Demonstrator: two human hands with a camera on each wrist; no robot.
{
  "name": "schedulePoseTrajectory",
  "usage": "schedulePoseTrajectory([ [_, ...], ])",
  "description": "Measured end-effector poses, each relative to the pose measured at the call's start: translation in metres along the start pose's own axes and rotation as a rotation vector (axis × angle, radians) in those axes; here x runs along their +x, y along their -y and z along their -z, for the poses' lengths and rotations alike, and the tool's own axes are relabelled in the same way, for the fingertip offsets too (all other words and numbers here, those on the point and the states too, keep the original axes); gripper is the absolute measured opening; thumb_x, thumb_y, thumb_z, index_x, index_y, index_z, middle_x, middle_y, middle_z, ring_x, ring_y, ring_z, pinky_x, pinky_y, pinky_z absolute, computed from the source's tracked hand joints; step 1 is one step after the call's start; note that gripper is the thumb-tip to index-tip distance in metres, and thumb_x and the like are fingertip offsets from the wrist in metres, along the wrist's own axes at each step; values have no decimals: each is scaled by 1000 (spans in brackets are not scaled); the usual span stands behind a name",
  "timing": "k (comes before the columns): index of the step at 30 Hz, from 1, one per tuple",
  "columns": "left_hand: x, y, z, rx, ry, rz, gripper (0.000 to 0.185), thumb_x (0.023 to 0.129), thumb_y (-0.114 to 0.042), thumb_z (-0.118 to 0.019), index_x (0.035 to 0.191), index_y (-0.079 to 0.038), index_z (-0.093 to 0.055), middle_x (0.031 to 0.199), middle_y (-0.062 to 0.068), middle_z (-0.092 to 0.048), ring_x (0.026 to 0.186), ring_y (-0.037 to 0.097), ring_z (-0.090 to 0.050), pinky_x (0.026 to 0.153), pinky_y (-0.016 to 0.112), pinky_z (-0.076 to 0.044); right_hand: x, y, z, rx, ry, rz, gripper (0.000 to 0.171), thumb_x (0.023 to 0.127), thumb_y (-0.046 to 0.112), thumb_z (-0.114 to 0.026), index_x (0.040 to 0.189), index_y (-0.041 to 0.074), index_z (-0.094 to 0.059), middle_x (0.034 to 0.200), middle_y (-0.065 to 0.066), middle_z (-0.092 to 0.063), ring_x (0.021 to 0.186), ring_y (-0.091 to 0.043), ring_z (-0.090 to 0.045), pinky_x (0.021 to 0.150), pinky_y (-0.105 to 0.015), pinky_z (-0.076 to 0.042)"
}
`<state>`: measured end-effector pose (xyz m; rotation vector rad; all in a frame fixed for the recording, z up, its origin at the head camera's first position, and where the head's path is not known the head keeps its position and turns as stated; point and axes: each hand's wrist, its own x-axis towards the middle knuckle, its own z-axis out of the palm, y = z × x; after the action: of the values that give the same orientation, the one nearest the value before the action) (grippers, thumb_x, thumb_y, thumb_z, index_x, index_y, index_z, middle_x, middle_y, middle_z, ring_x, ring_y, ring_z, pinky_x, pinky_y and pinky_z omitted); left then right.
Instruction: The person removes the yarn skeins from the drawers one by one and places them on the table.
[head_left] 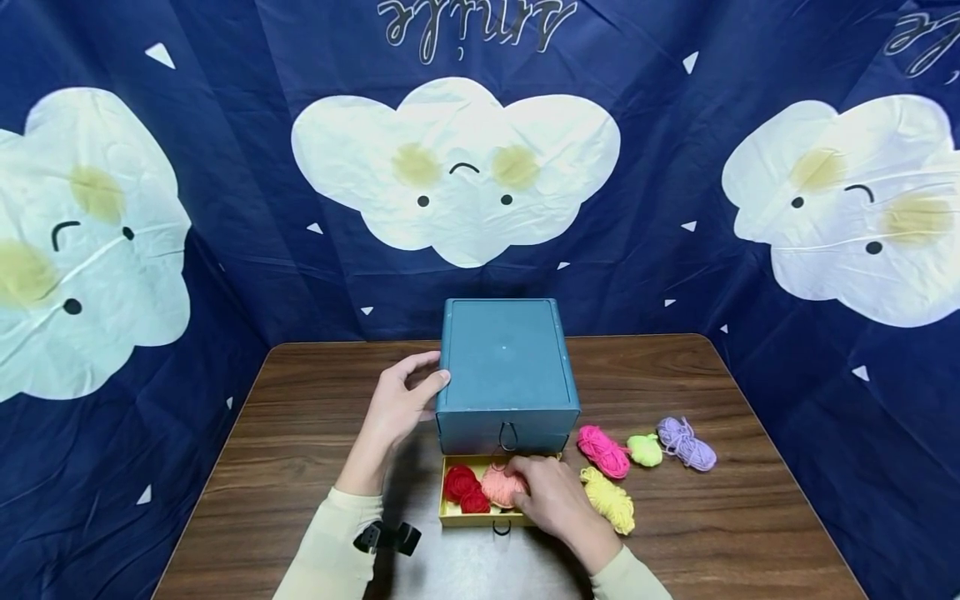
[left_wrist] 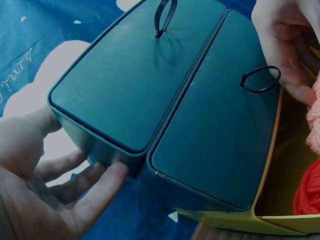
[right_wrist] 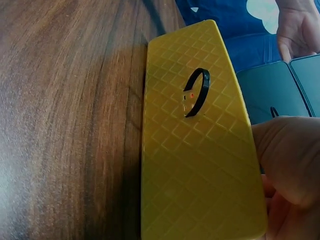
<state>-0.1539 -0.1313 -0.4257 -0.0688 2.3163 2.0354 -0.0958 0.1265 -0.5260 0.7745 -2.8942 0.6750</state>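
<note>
A navy curtain (head_left: 247,208) with white clouds wraps three sides of the wooden desk (head_left: 315,417). The teal drawer box (head_left: 506,367) sits mid-desk, well back from the near edge, and its yellow drawer (head_left: 480,518) is pulled out toward the person. The left hand (head_left: 401,400) lies flat, fingers straight, against the box's left side. The right hand (head_left: 551,496) reaches into the drawer, fingers curled on the peach yarn (head_left: 497,485) beside the red yarn (head_left: 463,487). Right of the drawer lie pink yarn (head_left: 602,450), yellow yarn (head_left: 609,498), green yarn (head_left: 645,450) and purple yarn (head_left: 686,443); bare wood on the left.
</note>
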Motion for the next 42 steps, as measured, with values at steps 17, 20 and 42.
schedulePoseTrajectory([
  [17,0,-2,-1,2,8,-14,47,97,-27,-73,140,-11,-62,137,16,-63,102,23,-70,74,49,-63,-6,1,12,55,-78,4,20,82,20,-84,101,21,-80,99,3,-77,91,-20,-74,76,-35,-59],
  [20,0,-2,-1,7,12,-14,48,97,-28,-73,140,-11,-62,137,16,-63,103,23,-70,75,49,-63,-8,1,15,54,-90,12,20,82,22,-85,102,21,-80,99,5,-76,91,-17,-73,78,-35,-59],
  [42,0,1,0,-9,5,-2,46,97,-26,-73,139,-10,-62,137,18,-62,102,24,-70,74,49,-63,-31,-7,49,164,-268,136,25,77,13,-89,99,19,-79,96,10,-74,86,-5,-69,75,-24,-57],
])
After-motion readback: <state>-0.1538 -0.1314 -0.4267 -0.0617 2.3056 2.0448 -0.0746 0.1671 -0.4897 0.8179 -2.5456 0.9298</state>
